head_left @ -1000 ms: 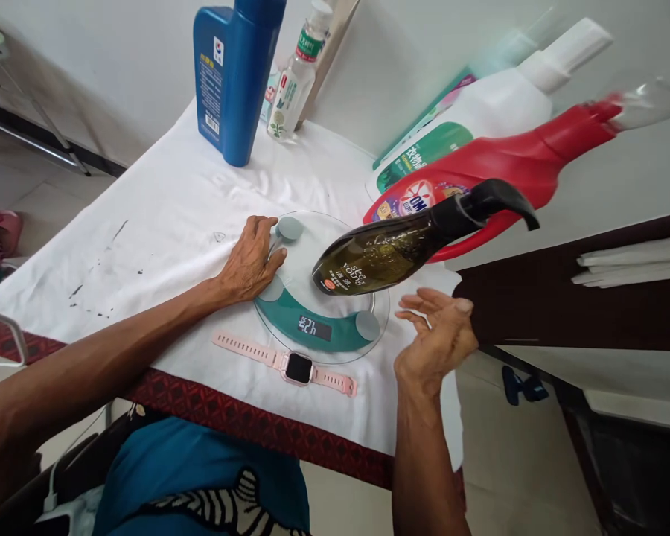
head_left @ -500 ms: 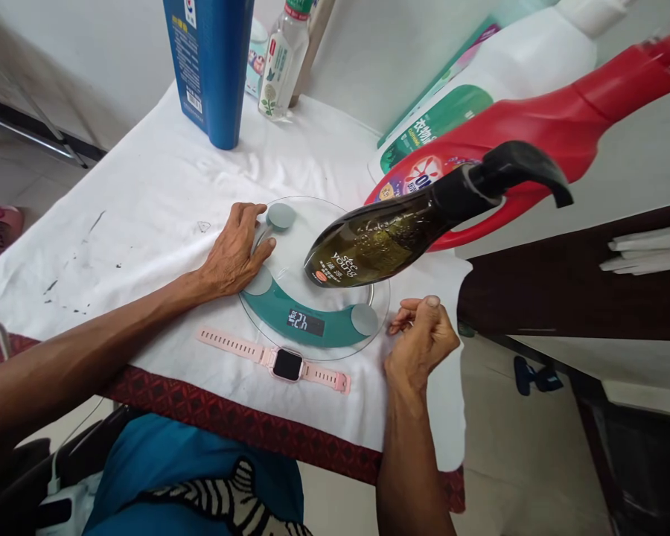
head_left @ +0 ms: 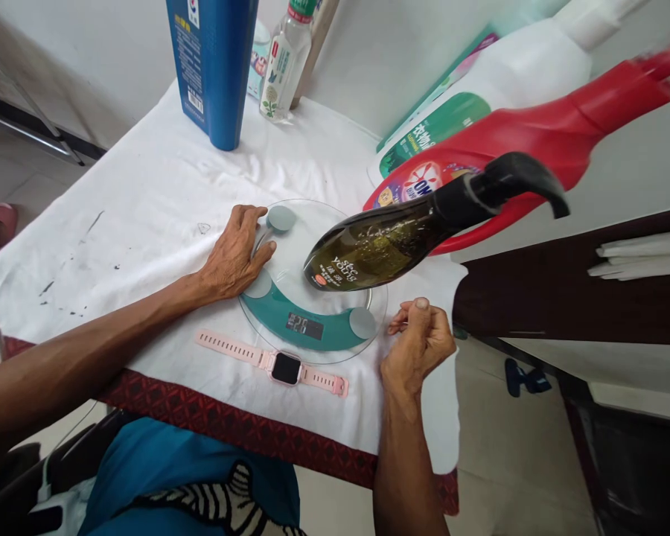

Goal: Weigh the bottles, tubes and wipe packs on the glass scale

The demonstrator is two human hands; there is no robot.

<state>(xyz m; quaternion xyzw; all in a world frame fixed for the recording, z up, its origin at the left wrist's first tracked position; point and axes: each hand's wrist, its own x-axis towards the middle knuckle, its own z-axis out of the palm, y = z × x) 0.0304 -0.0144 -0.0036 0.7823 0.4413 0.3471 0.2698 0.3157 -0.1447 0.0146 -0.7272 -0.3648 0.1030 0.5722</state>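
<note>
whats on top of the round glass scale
The dark pump bottle stands on the glass scale, and the left hand rests at its edge. The glass directly beneath the bottle's base is covered and cannot be seen.

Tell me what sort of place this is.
Probably a room in a home: a glass scale and a pink-strapped watch lie on a cloth-covered table, and dark blue slippers are on the floor.
</note>
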